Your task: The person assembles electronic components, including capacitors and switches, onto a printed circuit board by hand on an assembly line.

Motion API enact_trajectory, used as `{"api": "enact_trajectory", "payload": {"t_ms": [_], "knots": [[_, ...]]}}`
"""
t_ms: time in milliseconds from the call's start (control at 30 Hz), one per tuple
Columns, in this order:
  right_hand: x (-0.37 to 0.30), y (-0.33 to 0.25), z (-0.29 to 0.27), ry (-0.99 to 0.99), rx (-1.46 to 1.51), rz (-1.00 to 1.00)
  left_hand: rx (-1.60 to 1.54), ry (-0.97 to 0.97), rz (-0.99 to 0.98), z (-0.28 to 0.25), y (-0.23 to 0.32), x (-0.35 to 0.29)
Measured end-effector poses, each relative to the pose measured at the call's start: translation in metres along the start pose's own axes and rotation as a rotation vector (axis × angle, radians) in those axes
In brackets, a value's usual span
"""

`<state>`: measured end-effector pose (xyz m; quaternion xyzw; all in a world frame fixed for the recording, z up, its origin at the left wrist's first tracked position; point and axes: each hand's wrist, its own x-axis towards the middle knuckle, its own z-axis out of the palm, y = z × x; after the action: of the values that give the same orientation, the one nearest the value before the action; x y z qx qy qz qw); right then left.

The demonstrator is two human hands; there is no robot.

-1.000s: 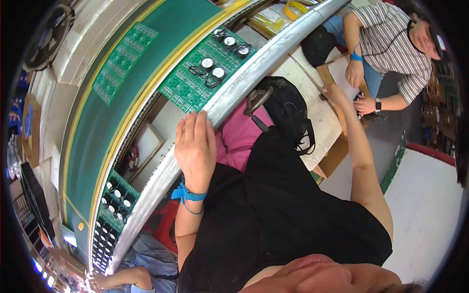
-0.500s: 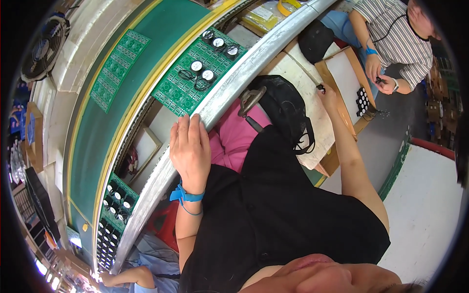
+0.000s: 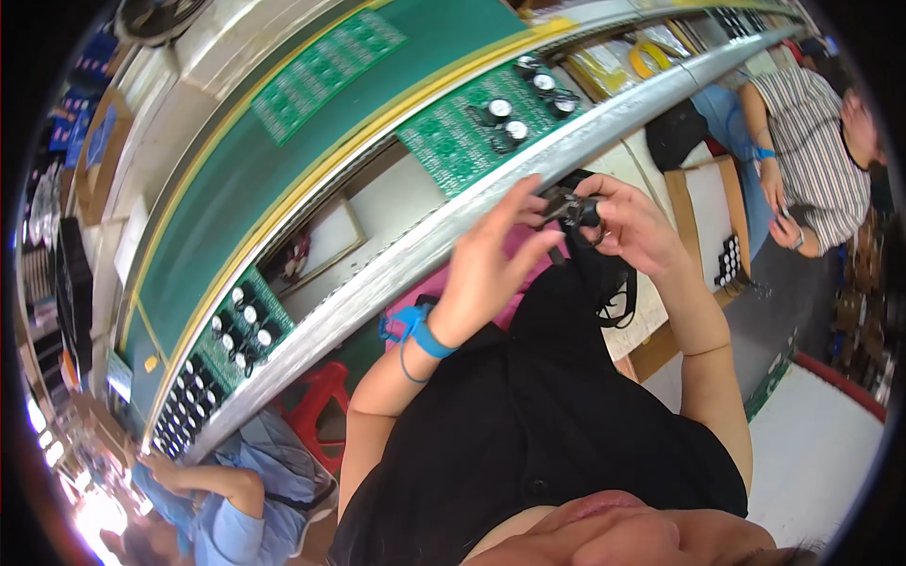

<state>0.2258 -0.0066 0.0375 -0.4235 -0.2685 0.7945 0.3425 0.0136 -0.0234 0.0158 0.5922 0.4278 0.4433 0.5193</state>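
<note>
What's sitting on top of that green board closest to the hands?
Round black parts with silver tops stand on the green board, near its far end. The metal rail covers the board's near edge, so anything there is hidden.

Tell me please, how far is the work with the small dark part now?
Done: the green circuit board on the conveyor belt already carries round capacitors. In hand: both the left hand and right hand hold a small dark part above the metal rail. Left: the part is not yet on any board.

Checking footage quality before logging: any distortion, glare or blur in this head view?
Head view: strong fisheye bend, the metal conveyor rail curves; black vignette rings the frame; blown-out glare at the lower left; both hands, left hand and right hand, slightly soft around the small dark part.
</note>
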Motion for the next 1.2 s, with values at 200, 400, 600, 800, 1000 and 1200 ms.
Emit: {"api": "enact_trajectory", "payload": {"t_ms": [200,400,600,800,1000,1200], "knots": [[0.026,-0.019,0.035,-0.105,-0.568,-0.217,-0.63,0.042,-0.255,-0.023,-0.008,-0.004],[0.046,-0.03,0.057,-0.207,-0.953,-0.487,-1.002,-0.016,-0.4,-0.04,-0.012,-0.005],[0.056,-0.035,0.085,-0.322,-1.217,-0.554,-1.049,0.026,-0.447,-0.045,-0.012,-0.004],[0.098,-0.061,0.076,-0.135,-1.556,-0.769,-0.685,0.191,-0.3,-0.044,-0.009,-0.007],[0.152,-0.077,0.045,0.004,-1.805,-0.651,0.608,0.277,0.385,-0.048,-0.025,-0.013],[0.156,-0.077,0.055,-0.013,-1.83,-0.452,0.904,0.203,0.422,-0.048,-0.038,-0.012]]}}
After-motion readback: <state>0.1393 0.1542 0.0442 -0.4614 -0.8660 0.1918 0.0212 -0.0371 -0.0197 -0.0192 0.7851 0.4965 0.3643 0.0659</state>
